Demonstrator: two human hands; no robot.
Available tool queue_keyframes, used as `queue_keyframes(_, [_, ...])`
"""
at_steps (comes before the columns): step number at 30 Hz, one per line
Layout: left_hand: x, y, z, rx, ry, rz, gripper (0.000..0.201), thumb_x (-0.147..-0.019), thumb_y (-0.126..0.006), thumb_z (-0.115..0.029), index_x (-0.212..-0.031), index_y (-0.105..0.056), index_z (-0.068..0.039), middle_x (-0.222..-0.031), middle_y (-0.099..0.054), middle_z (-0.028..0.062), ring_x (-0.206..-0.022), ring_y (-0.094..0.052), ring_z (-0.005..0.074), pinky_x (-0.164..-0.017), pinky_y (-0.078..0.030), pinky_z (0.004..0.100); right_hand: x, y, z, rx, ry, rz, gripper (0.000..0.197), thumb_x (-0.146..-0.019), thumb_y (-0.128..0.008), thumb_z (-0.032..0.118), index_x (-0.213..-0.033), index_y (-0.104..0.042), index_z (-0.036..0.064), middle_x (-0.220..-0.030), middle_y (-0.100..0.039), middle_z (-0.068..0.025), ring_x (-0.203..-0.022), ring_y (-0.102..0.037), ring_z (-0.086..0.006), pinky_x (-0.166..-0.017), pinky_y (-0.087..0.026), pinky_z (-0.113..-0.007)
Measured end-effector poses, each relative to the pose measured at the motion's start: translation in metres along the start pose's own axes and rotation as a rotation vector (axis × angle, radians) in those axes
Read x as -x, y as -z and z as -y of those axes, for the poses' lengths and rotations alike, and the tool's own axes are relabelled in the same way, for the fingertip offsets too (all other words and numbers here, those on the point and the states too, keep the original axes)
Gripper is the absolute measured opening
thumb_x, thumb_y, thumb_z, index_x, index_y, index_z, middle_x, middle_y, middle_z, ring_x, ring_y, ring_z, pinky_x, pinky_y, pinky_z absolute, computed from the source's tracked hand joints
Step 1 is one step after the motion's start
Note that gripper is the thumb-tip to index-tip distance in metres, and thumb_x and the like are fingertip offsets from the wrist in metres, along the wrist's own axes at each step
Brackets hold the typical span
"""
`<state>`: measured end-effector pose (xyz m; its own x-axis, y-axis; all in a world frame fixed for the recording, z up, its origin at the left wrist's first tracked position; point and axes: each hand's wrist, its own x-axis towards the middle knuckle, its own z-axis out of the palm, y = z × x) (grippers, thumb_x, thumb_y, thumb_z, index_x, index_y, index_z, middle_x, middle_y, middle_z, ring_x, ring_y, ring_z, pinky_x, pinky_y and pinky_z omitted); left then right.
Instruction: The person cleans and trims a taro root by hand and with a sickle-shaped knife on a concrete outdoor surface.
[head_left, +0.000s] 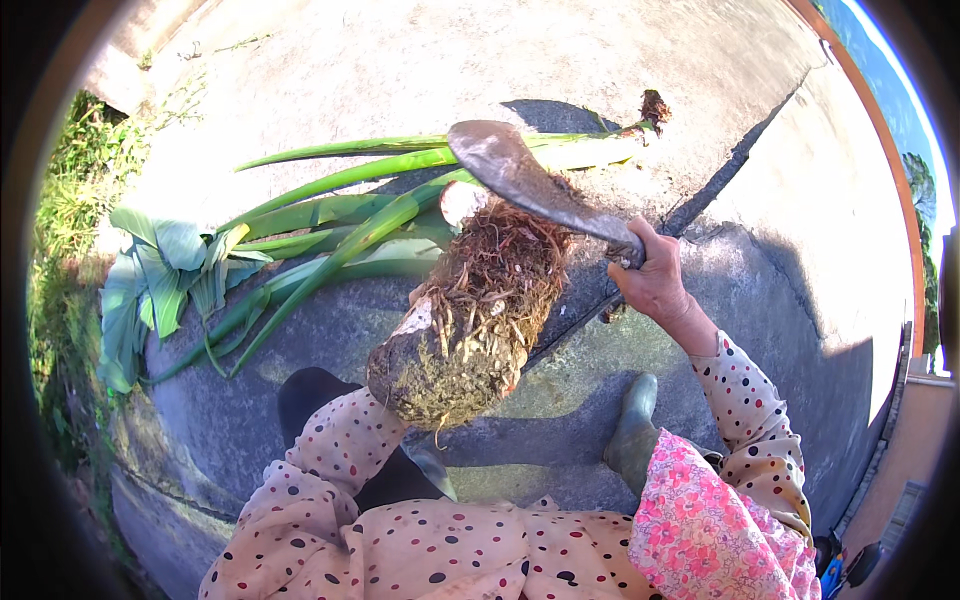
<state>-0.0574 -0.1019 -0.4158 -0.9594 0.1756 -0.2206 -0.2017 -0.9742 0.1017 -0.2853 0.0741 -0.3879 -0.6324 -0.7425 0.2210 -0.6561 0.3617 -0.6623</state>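
My right hand (655, 277) is closed around the short handle of a curved billhook knife (530, 180). Its broad, worn blade reaches left over the top of a large taro-like corm (470, 330), thick with brown roots and caked in soil. Whether blade and corm touch, I cannot tell. The corm is held up in front of me, with my left forearm running behind it. Of my left hand (416, 296) only a sliver shows at the corm's edge; the rest is hidden. Long green stalks (340, 225) lie on the concrete beyond, ending left in broad leaves (155, 275).
A smaller cut root end (655, 110) lies at the far end of the stalks. A joint (740, 150) crosses the sunlit concrete (400, 60). Grass (70, 250) borders the left side. My boots (634, 430) stand below the corm.
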Motion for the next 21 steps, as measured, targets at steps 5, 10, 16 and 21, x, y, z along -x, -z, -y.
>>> queue_keyframes(5, [0.0, -0.002, -0.002, 0.001, -0.017, -0.01, 0.06, -0.078, -0.051, -0.039, -0.126, -0.042, -0.003, -0.118, -0.054, 0.0154, -0.099, -0.058, 0.0273, -0.088, -0.047, 0.0418, 0.003, -0.016, 0.02, -0.059, 0.108, 0.161, 0.024, -0.057, -0.06, 0.003, -0.079, -0.051, 0.003, -0.063, -0.055, -0.0157, -0.064, -0.057, -0.0357, -0.058, -0.045, -0.04])
queue_keyframes(10, [-0.006, 0.001, -0.001, 0.001, -0.042, -0.006, 0.061, -0.078, -0.051, -0.039, -0.126, -0.042, -0.003, -0.118, -0.054, 0.0154, -0.099, -0.058, 0.0273, -0.088, -0.047, 0.0417, -0.002, 0.004, -0.069, 0.356, -0.317, -0.014, 0.019, -0.064, -0.059, 0.008, -0.08, -0.053, 0.0002, -0.066, -0.058, -0.0165, -0.065, -0.059, -0.034, -0.059, -0.046, -0.041])
queue_keyframes(16, [-0.017, 0.003, -0.013, -0.009, -0.107, -0.025, 0.061, -0.078, -0.051, -0.039, -0.126, -0.042, -0.003, -0.118, -0.054, 0.0153, -0.099, -0.058, 0.0274, -0.088, -0.047, 0.0417, 0.007, -0.001, 0.02, -0.054, 0.093, 0.103, 0.024, -0.059, -0.061, 0.003, -0.08, -0.051, 0.0026, -0.06, -0.052, -0.0112, -0.055, -0.056, -0.0265, -0.054, -0.044, -0.033])
queue_keyframes(21, [-0.017, -0.002, -0.022, -0.027, -0.121, -0.046, 0.062, -0.077, -0.052, -0.039, -0.126, -0.042, -0.003, -0.118, -0.054, 0.0153, -0.099, -0.058, 0.0274, -0.088, -0.047, 0.0416, 0.001, -0.012, 0.016, 0.16, 0.171, 0.243, 0.025, -0.061, -0.07, 0.01, -0.078, -0.051, 0.0052, -0.06, -0.055, -0.0122, -0.058, -0.058, -0.0325, -0.051, -0.045, -0.037])
